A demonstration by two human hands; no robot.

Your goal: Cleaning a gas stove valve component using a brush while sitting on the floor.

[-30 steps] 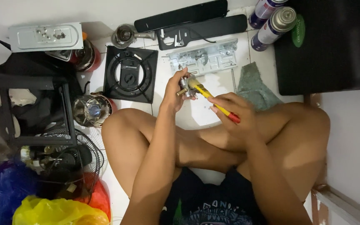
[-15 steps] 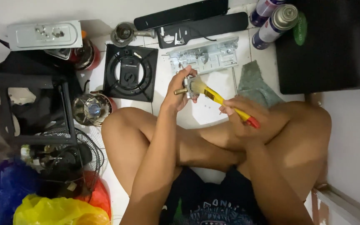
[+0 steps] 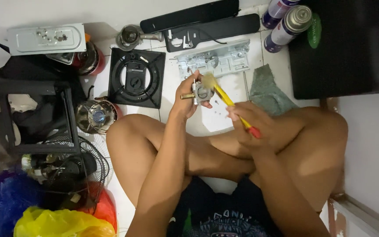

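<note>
I sit cross-legged on a white tiled floor. My left hand (image 3: 186,102) grips a small metal valve part (image 3: 198,92) with a brass stub sticking out to the left. My right hand (image 3: 247,120) holds a brush (image 3: 229,102) with a yellow handle and a red end; its pale bristles touch the top right of the valve part. The brush head is blurred. Both hands hover above a white sheet lying on the floor between my knees.
On the floor ahead lie a black square burner grate (image 3: 136,77), a grey metal bracket plate (image 3: 216,59), black panels (image 3: 207,24), a green-grey rag (image 3: 268,90) and two spray cans (image 3: 288,19). A black box (image 3: 352,48) stands at the right. A black rack (image 3: 27,114), fan guard and coloured bags crowd the left.
The brush has shifted over the valve part, its bristle end moving as my right hand swings the handle slightly lower and right. My left hand keeps the part in nearly the same place.
</note>
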